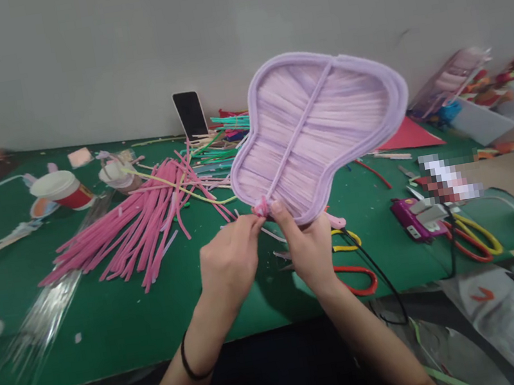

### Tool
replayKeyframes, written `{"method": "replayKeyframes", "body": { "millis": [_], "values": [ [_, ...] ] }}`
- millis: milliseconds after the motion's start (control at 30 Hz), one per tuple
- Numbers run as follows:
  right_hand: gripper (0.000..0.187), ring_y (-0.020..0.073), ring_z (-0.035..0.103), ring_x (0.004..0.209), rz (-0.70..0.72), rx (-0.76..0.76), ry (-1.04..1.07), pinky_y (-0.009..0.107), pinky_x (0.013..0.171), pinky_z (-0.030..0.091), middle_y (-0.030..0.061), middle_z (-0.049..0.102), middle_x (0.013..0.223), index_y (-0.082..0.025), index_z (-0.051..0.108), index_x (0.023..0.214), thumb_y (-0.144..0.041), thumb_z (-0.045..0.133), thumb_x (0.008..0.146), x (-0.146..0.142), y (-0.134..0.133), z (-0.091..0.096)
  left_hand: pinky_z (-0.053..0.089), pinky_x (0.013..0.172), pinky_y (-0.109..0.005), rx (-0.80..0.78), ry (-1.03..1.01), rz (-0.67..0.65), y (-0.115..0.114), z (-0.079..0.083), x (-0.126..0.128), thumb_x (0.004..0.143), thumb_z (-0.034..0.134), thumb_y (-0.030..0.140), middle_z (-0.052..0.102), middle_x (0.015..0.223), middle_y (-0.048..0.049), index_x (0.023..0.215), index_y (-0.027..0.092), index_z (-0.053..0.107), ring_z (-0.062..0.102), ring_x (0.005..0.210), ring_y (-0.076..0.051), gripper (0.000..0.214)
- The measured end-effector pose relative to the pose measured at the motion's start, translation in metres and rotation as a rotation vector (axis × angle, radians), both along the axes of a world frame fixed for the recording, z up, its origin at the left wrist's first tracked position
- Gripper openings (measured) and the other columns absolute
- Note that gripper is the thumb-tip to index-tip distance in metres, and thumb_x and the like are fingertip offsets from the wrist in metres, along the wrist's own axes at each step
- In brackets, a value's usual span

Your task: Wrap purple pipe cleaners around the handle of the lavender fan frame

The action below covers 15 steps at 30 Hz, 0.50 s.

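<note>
A fan-shaped piece of lilac pipe cleaners [295, 128], with a thick rim and one strip down its middle, is held up above the table. My right hand [311, 245] grips its lower edge, thumb on the front face and the other fingers behind. With pinched fingertips, my left hand [232, 255] has hold of a small pink pipe-cleaner wrap [262, 207] at the base of the middle strip. The left fingertips partly cover that wrap. Just left of the hands lies a spread bundle of pink pipe cleaners [130, 225].
Red-handled scissors [361, 280] and a yellow-handled tool [350, 239] lie by my right wrist. A phone [191, 115] leans on the wall. Paper cup [64, 189] at left; purple power strip [414, 218] and more scissors [476, 237] at right. Clear-wrapped silvery sticks [49, 316] cross the green tabletop [162, 331].
</note>
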State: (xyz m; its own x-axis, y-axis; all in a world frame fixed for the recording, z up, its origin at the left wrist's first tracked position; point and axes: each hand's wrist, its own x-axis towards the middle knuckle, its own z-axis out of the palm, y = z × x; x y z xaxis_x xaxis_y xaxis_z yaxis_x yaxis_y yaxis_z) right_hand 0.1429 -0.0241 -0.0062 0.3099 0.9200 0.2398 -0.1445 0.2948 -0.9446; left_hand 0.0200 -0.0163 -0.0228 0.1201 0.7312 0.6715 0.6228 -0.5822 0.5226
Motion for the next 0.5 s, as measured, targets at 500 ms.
{"method": "replayKeyframes", "body": {
  "millis": [500],
  "values": [
    [0.018,0.0219,0.072,0.107,0.135,0.008,0.279,0.041,0.106,0.053,0.0033,0.078,0.108,-0.021,0.077,0.100,-0.027,0.075,0.084,0.009,0.016,-0.017,0.052,0.051,-0.020,-0.775,-0.845,-0.321,0.022,0.005,-0.003,0.075,0.085,0.034,0.073,0.063,-0.0009,0.071,0.016,0.072,0.067,0.053,-0.013,0.023]
  ]
}}
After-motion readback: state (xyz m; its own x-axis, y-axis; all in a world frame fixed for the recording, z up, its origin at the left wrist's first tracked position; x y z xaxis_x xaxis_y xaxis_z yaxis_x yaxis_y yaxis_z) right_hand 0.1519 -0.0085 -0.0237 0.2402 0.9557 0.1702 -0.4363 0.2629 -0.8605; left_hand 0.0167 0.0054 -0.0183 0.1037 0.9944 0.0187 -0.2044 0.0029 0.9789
